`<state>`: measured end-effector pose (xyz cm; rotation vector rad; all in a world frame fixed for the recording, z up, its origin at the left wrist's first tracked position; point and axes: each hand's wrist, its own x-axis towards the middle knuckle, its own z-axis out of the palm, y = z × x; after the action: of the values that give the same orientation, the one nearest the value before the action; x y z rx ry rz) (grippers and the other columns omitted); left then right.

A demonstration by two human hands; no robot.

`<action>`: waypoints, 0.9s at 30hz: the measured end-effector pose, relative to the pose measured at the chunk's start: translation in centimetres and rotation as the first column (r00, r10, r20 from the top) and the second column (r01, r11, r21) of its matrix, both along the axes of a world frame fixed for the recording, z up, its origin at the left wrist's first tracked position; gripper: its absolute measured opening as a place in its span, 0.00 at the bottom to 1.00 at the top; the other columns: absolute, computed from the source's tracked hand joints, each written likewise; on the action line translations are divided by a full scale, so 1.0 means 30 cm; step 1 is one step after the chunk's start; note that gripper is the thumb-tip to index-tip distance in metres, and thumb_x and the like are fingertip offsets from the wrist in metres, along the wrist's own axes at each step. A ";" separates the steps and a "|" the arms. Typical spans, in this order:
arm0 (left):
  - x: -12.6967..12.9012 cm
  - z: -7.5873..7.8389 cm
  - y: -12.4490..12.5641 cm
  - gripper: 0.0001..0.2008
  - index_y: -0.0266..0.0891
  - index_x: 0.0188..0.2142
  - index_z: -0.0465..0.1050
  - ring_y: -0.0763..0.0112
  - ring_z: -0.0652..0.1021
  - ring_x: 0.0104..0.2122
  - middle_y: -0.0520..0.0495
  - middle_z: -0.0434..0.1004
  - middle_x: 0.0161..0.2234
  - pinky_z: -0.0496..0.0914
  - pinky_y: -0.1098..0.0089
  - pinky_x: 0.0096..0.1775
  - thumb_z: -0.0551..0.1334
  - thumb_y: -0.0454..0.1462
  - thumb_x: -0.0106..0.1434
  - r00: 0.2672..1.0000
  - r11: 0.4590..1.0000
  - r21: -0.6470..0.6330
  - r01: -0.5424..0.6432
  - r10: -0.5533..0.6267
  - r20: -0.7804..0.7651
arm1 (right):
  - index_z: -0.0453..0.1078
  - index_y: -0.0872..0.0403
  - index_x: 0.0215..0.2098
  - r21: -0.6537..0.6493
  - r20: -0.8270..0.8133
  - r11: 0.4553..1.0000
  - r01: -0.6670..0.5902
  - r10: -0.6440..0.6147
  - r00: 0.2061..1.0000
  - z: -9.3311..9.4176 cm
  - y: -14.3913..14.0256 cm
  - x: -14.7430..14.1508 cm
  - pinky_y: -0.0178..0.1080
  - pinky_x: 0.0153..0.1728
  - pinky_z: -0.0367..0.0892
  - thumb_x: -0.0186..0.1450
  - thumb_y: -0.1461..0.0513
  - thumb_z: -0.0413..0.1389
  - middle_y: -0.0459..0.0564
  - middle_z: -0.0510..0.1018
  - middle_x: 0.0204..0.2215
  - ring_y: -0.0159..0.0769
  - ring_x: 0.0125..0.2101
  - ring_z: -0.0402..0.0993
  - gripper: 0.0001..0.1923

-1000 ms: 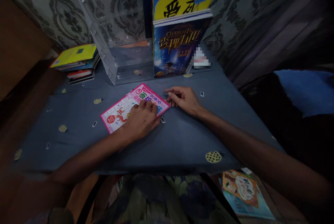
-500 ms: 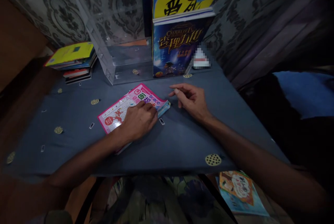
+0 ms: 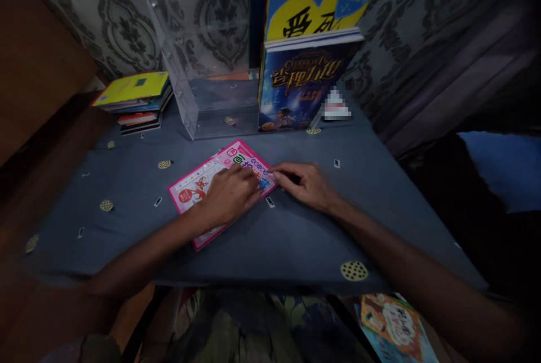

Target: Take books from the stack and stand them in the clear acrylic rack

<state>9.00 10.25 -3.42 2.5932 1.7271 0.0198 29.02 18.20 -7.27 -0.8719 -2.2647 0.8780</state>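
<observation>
On the blue cloth-covered table (image 3: 296, 239) lies a pink booklet (image 3: 198, 182), flat, near the middle. Left hand (image 3: 230, 194) presses palm-down on it, gripping nothing; right hand (image 3: 306, 185) touches its right edge, fingers loosely curled. Behind stands a clear acrylic holder (image 3: 203, 87).

booklet (image 3: 203, 182) looking like glossy paper; tablecloth (image 3: 296, 239) showing as matt cloth; stand (image 3: 203, 70) reading as clear, shiny plastic

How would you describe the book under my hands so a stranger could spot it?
On the blue-grey tablecloth, before the clear acrylic stand, a thin pink-bordered booklet lies flat. The left hand presses it; the right hand touches its corner. Other books are stacked or upright.
</observation>
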 end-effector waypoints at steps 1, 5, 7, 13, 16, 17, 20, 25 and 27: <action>-0.026 0.000 0.007 0.14 0.39 0.48 0.76 0.55 0.73 0.52 0.41 0.76 0.51 0.71 0.56 0.51 0.55 0.42 0.72 1.000 1.000 0.007 -0.016 0.016 0.001 | 0.79 0.53 0.40 0.025 0.018 1.000 -0.001 0.001 1.000 0.003 0.000 0.001 0.35 0.26 0.67 0.68 0.56 0.53 0.48 0.82 0.26 0.35 0.25 0.76 0.14; -0.140 0.007 0.016 0.18 0.45 0.58 0.71 0.52 0.68 0.59 0.42 0.69 0.60 0.69 0.52 0.55 0.58 0.44 0.71 0.984 0.984 -0.020 -0.177 0.177 -0.011 | 0.78 0.53 0.46 0.121 0.048 0.993 -0.011 0.005 0.999 0.013 0.006 -0.001 0.38 0.34 0.73 0.70 0.56 0.52 0.51 0.85 0.38 0.40 0.34 0.81 0.15; -0.174 0.012 0.006 0.20 0.46 0.60 0.69 0.54 0.70 0.58 0.43 0.69 0.60 0.71 0.55 0.52 0.58 0.45 0.71 0.972 0.971 -0.042 -0.234 0.233 -0.031 | 0.77 0.52 0.48 0.169 0.058 0.985 -0.031 0.021 0.998 0.008 0.020 -0.013 0.42 0.40 0.75 0.70 0.57 0.51 0.53 0.85 0.42 0.42 0.39 0.82 0.16; -0.180 -0.001 -0.007 0.20 0.44 0.60 0.67 0.53 0.71 0.54 0.40 0.70 0.58 0.73 0.58 0.45 0.53 0.46 0.73 0.926 0.936 0.054 -0.349 0.353 -0.133 | 0.75 0.54 0.53 0.297 0.121 0.948 -0.117 0.084 0.989 -0.042 0.120 -0.100 0.51 0.54 0.72 0.70 0.58 0.51 0.57 0.81 0.50 0.47 0.51 0.78 0.18; -0.185 -0.020 0.012 0.21 0.42 0.61 0.65 0.52 0.70 0.55 0.38 0.69 0.57 0.73 0.56 0.47 0.52 0.46 0.74 0.916 0.926 0.091 -0.366 0.376 -0.140 | 0.74 0.55 0.54 0.336 0.165 0.931 -0.141 0.089 0.982 -0.072 0.178 -0.148 0.55 0.57 0.69 0.69 0.58 0.51 0.59 0.78 0.55 0.50 0.56 0.74 0.19; -0.190 -0.027 0.020 0.21 0.42 0.61 0.65 0.52 0.69 0.55 0.38 0.69 0.57 0.72 0.55 0.48 0.51 0.46 0.74 0.915 0.924 0.097 -0.369 0.380 -0.134 | 0.74 0.55 0.55 0.343 0.175 0.928 -0.144 0.088 0.981 -0.080 0.194 -0.161 0.56 0.57 0.68 0.69 0.58 0.51 0.60 0.77 0.56 0.50 0.57 0.73 0.19; -0.206 -0.045 0.041 0.21 0.41 0.61 0.65 0.51 0.68 0.56 0.37 0.68 0.56 0.72 0.54 0.48 0.52 0.46 0.74 0.915 0.919 0.110 -0.378 0.389 -0.106 | 0.73 0.54 0.56 0.366 0.195 0.919 -0.146 0.078 0.978 -0.094 0.230 -0.188 0.56 0.58 0.67 0.70 0.58 0.49 0.59 0.76 0.57 0.49 0.57 0.73 0.20; -0.223 -0.060 0.062 0.22 0.38 0.60 0.67 0.48 0.69 0.54 0.34 0.69 0.53 0.70 0.50 0.49 0.51 0.46 0.74 0.928 0.924 0.148 -0.351 0.364 -0.073 | 0.72 0.55 0.57 0.404 0.221 0.902 -0.151 0.064 0.973 -0.102 0.254 -0.204 0.57 0.56 0.67 0.71 0.57 0.48 0.59 0.77 0.56 0.50 0.56 0.73 0.21; -0.226 -0.060 0.061 0.21 0.36 0.59 0.68 0.48 0.70 0.53 0.34 0.70 0.53 0.69 0.49 0.49 0.52 0.44 0.74 0.938 0.932 0.155 -0.328 0.340 -0.065 | 0.72 0.53 0.58 0.408 0.219 0.903 -0.137 0.049 0.974 -0.107 0.256 -0.204 0.58 0.55 0.67 0.71 0.57 0.48 0.58 0.77 0.57 0.50 0.56 0.72 0.22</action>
<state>2.24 12.09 -5.23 2.3864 2.2607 0.0329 22.89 25.87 -10.48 -0.6806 -2.5562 0.3172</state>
